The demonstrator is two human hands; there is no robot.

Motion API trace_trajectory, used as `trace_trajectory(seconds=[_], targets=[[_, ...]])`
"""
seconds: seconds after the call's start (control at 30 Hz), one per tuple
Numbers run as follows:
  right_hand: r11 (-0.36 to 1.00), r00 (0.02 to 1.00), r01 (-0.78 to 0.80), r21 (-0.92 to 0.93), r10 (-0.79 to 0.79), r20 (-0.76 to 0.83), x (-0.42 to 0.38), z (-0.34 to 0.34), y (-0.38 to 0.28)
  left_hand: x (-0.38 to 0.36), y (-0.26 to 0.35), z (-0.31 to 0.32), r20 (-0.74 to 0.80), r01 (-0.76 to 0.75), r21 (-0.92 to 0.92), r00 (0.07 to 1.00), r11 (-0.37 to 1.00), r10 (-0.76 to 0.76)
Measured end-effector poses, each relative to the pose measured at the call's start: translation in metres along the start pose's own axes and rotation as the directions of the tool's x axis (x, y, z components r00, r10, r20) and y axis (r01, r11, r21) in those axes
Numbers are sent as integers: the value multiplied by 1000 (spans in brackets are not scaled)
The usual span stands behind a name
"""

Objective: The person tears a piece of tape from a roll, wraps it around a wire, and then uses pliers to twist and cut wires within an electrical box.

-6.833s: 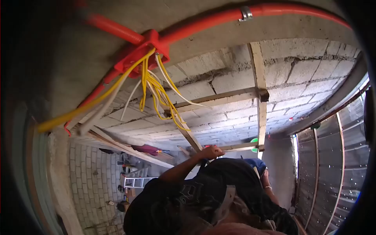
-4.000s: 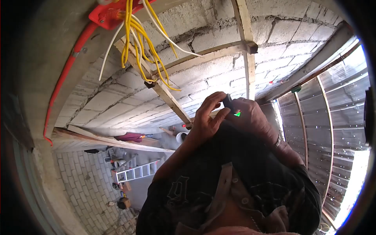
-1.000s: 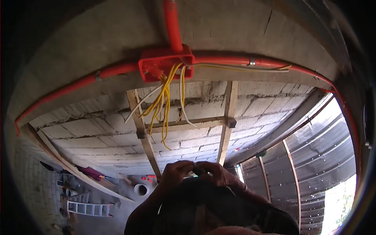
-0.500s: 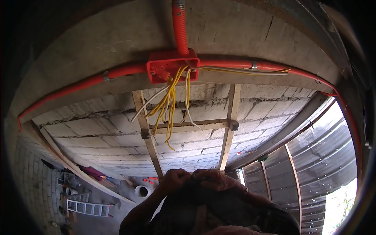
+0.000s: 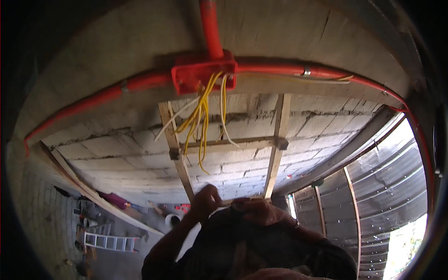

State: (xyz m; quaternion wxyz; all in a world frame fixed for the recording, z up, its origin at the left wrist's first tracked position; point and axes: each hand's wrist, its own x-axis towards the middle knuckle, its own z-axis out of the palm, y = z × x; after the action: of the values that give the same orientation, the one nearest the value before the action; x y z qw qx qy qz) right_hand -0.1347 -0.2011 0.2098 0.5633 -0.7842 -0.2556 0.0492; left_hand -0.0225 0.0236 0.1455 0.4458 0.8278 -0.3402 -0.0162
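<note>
My left hand [image 5: 206, 203] is raised in front of my chest with its fingers curled closed; whether anything is in it is hidden. A short gap to its right, my right hand [image 5: 259, 211] is also closed, around something dark and small that I cannot make out. Above both hands, a red junction box [image 5: 186, 83] is fixed to the concrete beam. Yellow wires [image 5: 204, 109] and white wires [image 5: 175, 120] hang loose out of it, apart from my hands. Another yellow and white pair stretches right along the conduit.
Red conduit [image 5: 280, 68] runs left, right and up from the box, held by metal clips. A wooden ladder frame [image 5: 278, 121] stands before the block wall [image 5: 252, 163]. Below left are a metal ladder [image 5: 109, 241] and a white bucket [image 5: 172, 220]. Corrugated sheets [image 5: 382, 182] line the right.
My left hand has moved up and left, away from my right hand, and the gap between them has widened. The view has shifted slightly. The hanging wires look the same.
</note>
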Motion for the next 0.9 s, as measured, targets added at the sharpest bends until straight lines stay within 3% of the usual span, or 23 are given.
trace_trajectory(seconds=[0.07, 0.1, 0.13, 0.17, 0.2, 0.23, 0.27, 0.37, 0.47, 0.53, 0.67, 0.77, 0.83, 0.9], targets=[[860, 962, -268, 434, 262, 75, -9, 6, -1, 3, -17, -19, 79, 314, -207, 950, 927, -304], [817, 949, -303, 490, 303, 83, -12, 13, 1, 4, -11, -20, -48, 173, -148, 982, 974, -182], [914, 973, -183, 361, 222, -68, -11, 15, 5, 2, -3, -20, 71, 313, -317, 949, 895, -307], [976, 973, -91, 198, 129, -189, -11, 14, 14, 6, 13, -25, 205, 381, -324, 922, 866, -329], [1000, 959, -8, -3, 7, -282, -10, 12, 25, 7, 32, -22, 210, 332, -403, 941, 853, -267], [997, 956, 24, -68, -43, -289, -8, 11, 36, 8, 41, -18, 246, 308, -489, 946, 816, -210], [987, 950, 68, -144, -108, -292, -7, 12, 43, 11, 51, -19, 364, 428, -534, 895, 729, -259], [999, 976, 34, -8, -35, -217, 7, -4, 13, 16, 53, -15, 326, 421, -505, 902, 753, -285], [1000, 976, 10, -15, -13, -216, 3, -2, 15, 16, 52, -16, 376, 467, -502, 876, 728, -302], [1000, 973, 10, -3, -10, -230, 0, 0, 16, 15, 52, -15, 426, 495, -589, 862, 639, -276], [1000, 974, -3, 3, 3, -228, -2, 2, 17, 13, 49, -13, 415, 482, -605, 870, 633, -265], [1000, 976, -20, 7, 21, -217, -5, 3, 19, 10, 49, -9, 350, 425, -613, 902, 666, -253], [999, 979, -39, 19, 42, -201, -4, 2, 16, 8, 52, -11, 318, 320, -440, 929, 839, -188], [998, 981, -61, 32, 66, -181, -4, 4, 16, 7, 51, -16, 349, 354, -435, 914, 828, -208]])
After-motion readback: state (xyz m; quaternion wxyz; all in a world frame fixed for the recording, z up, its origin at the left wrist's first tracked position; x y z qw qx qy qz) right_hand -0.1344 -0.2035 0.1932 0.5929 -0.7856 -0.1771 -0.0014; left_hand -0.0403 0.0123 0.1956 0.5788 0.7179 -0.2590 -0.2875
